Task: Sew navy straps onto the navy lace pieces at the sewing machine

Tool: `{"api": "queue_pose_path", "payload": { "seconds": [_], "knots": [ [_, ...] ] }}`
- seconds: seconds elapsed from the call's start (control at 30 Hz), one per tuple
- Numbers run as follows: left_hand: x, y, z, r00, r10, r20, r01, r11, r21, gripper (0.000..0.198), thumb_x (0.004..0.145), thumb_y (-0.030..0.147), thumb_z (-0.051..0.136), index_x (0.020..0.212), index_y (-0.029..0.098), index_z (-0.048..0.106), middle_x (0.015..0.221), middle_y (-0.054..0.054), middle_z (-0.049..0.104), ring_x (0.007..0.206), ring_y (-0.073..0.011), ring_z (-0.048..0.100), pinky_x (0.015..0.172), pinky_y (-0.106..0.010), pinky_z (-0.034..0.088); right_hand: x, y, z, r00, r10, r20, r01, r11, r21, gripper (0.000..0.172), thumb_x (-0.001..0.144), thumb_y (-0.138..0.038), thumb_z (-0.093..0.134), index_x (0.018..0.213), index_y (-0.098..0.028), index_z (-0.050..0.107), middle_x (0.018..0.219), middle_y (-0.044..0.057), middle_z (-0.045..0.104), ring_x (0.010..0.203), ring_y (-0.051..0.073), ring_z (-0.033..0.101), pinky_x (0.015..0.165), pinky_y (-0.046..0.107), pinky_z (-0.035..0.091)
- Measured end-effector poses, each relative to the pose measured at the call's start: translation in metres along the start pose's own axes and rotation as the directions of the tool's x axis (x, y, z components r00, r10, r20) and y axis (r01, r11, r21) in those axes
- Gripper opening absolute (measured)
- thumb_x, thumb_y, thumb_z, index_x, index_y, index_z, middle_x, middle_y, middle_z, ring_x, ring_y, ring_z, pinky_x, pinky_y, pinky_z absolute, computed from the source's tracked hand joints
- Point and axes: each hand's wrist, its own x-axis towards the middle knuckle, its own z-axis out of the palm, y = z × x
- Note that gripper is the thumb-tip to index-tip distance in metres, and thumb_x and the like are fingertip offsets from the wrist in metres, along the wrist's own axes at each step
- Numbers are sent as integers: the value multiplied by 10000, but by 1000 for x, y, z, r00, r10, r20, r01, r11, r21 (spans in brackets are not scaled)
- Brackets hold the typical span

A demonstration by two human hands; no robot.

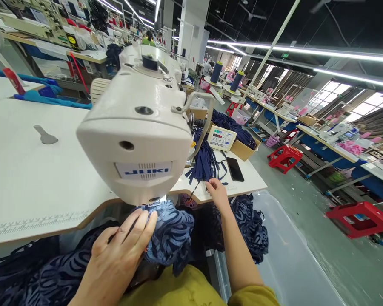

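Note:
My left hand (118, 250) lies on the dark blue patterned fabric (170, 233) just under the head of a white Juki sewing machine (137, 127), fingers stretched flat and pressing the cloth down. My right hand (217, 193) reaches forward to the table's edge beside the machine, its fingers curled at the ends of a bundle of navy strips (206, 161); whether it grips one is hidden. More of the patterned fabric hangs below the table on both sides.
A black phone (235, 169) and a control panel (221, 138) sit on the table past the strips, next to a cardboard box (244, 148). A clear plastic bin (290, 255) stands at my right. Red stools (284, 156) and other work tables line the aisle.

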Motion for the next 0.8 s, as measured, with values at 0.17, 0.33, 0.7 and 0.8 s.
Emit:
{"api": "queue_pose_path", "payload": {
  "seconds": [0.17,0.33,0.7,0.8],
  "knots": [
    [5,3,-3,1000,-2,-15,2,1000,21,392,949,154,330,1273,229,537,1219,-80,638,1155,-242,564,963,-417,343,-53,-16,16,956,121,267,-194,944,268,401,728,-560,645,795,-203,476,755,-12,562,462,43,319,427,172,280],
    [5,-4,-5,969,241,-58,-244,969,-48,347,883,18,308,999,118,620,1278,-148,557,1281,-238,453,1071,-388,352,-106,-38,41,762,173,624,-577,621,531,250,790,-360,710,899,-184,571,670,-59,445,488,19,302,473,126,314],
    [1,1,-31,960,196,198,-206,978,29,767,828,621,503,1362,80,400,1347,-198,510,1236,-299,482,974,-393,449,-80,-79,62,858,-117,500,27,982,185,348,933,-469,447,953,-183,644,554,-55,401,495,95,395,510,230,332],
    [12,8,-24,989,111,94,-119,990,82,462,908,451,489,1200,98,553,1133,-133,653,1031,-250,594,883,-372,489,-72,-82,71,877,-193,440,184,981,63,244,915,-395,487,1046,-208,572,677,-35,497,570,120,469,570,247,389]
  ]
}}
